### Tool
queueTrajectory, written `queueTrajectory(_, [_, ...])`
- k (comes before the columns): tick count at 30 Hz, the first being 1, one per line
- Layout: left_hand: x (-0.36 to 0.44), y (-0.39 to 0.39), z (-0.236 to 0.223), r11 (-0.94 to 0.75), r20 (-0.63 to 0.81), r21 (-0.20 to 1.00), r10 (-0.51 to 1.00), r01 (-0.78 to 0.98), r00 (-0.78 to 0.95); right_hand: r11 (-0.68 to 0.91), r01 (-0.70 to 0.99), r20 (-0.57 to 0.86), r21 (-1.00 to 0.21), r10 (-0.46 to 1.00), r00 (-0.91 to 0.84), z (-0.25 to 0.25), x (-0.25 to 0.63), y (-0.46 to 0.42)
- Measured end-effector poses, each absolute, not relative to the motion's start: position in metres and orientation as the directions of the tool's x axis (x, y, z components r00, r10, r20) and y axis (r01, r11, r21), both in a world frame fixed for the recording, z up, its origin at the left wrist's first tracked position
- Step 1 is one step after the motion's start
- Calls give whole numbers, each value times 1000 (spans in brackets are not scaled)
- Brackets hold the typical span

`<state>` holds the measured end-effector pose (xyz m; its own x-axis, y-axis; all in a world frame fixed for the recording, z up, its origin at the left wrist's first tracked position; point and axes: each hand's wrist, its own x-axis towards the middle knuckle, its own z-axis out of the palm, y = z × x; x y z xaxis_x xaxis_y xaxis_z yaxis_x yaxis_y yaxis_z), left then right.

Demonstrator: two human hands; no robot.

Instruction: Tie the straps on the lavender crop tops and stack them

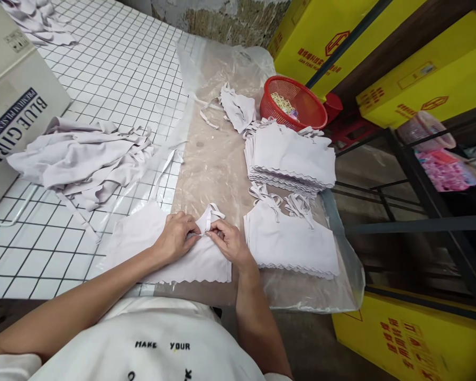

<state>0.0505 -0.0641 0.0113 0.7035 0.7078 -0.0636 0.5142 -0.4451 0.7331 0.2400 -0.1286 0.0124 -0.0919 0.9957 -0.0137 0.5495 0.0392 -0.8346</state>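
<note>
A pale camisole top (182, 269) with a scalloped hem lies flat in front of me. My left hand (176, 235) pinches its neckline near the base of the right strap. Close beside it, my right hand (230, 242) pinches the same spot from the other side, thumb and forefinger together. The looped strap (211, 214) stands up between the two hands. Just right of my right hand lies a small stack of matching tops (291, 235), with their straps gathered on top. A taller stack of tops (293, 156) sits behind it.
A loose heap of pale tops (91, 156) lies on the left of the grid-patterned table (130, 63), beside a carton (19, 95). A red basket (293, 87) with small coloured items stands behind the stacks. Yellow boxes (428, 79) and a black metal rack (404, 225) are on the right.
</note>
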Motion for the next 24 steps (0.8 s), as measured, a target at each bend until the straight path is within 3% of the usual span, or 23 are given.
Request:
queueTrajectory(8, [47, -64, 11, -407, -36, 790, 715, 458, 698, 168, 603, 152, -780, 985, -79, 14, 237, -128])
queueTrajectory(24, [49, -65, 4, -464, -55, 747, 671, 476, 739, 132, 570, 31, -811, 982, -184, 15, 243, -134])
